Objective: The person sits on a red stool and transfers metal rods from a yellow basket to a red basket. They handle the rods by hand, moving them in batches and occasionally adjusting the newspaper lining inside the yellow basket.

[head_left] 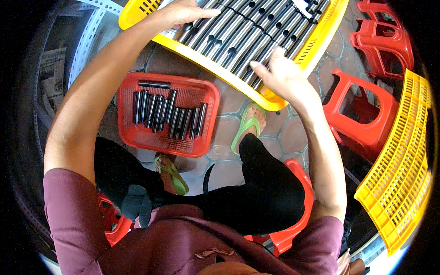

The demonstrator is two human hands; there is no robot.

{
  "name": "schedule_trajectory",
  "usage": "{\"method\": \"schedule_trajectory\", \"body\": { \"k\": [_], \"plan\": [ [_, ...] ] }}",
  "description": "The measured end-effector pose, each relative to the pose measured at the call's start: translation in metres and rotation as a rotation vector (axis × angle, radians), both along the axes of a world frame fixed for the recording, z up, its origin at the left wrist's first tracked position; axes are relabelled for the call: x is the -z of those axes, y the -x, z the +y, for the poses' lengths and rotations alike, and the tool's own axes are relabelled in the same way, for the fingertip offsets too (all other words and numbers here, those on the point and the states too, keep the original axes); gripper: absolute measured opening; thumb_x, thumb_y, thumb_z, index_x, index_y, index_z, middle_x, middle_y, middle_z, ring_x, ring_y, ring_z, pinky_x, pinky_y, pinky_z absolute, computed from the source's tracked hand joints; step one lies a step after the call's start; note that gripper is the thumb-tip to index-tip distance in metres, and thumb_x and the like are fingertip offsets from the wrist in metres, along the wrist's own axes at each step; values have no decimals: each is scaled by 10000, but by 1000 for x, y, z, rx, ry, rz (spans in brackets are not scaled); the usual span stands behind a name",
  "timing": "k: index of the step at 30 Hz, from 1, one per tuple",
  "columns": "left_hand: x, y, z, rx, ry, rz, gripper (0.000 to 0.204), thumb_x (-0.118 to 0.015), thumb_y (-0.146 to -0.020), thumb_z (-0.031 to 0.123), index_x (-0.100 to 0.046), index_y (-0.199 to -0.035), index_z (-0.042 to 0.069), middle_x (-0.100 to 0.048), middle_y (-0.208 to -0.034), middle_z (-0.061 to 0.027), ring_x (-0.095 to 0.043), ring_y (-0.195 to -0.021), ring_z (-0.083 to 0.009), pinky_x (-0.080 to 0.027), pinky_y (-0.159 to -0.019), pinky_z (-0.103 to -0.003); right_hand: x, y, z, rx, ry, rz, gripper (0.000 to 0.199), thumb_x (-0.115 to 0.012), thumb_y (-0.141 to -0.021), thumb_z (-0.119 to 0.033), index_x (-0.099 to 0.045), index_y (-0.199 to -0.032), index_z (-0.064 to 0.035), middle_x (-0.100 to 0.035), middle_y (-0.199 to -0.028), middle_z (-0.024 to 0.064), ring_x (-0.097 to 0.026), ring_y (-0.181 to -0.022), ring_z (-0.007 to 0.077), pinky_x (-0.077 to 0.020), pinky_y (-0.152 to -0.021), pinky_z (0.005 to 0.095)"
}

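A yellow plastic basket at the top holds rows of shiny metal tubes, with dark round holes in many of them. At the left end of a row is my left hand. Its thumb stretches out over the tubes, and its other fingers are partly cut off by the picture's upper edge. My right hand rests by the basket's near right corner. Its thumb and a finger lie spread on the tubes, and its remaining fingers are hidden. Neither hand lifts a tube.
Below, a red basket on the paved floor holds several short dark tubes. Red plastic stools stand at the right, beside an upright yellow perforated basket. A perforated metal frame is at the upper left.
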State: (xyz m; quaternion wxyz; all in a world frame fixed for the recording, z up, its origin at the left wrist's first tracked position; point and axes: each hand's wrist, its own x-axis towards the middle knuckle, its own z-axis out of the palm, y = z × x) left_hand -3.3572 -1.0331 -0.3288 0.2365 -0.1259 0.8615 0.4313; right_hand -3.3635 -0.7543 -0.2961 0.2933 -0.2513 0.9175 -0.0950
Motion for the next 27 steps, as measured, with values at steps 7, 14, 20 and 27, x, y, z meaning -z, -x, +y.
{"method": "schedule_trajectory", "body": {
  "k": [7,14,20,27],
  "plan": [
    [-80,-37,43,-152,-1105,-118,439,-629,-925,206,-550,-1301,-7,-624,-1237,-140,-601,-1098,-216,-476,-959,-314,10,-18,-4,-2,16,2,608,-574,-916,-392,-361,-1159,124,-660,-893,326,-653,-897,474,-531,-822,487],
    [-44,-14,48,-276,-782,-143,471,-643,-894,122,-498,-1328,10,-613,-1220,-142,-611,-1103,-223,-535,-909,-305,43,-24,0,435,643,-40,704,-696,-825,-375,-395,-1207,135,-493,-1175,337,-522,-1117,431,-438,-982,463],
    [-33,-11,46,-156,-823,-118,446,-644,-902,182,-544,-1300,9,-625,-1221,-137,-610,-1084,-224,-523,-893,-330,75,-11,-3,1049,982,-74,725,-728,-851,-237,-341,-1344,128,-611,-1084,164,-598,-873,141,-513,-747,255],
    [-7,7,46,-144,-790,-188,457,-670,-884,187,-549,-1296,31,-628,-1198,-141,-608,-1065,-235,-529,-877,-384,46,-15,-22,836,812,-58,528,-693,-870,-312,-538,-1186,81,-616,-971,96,-573,-834,117,-484,-732,258]
  ]
}}
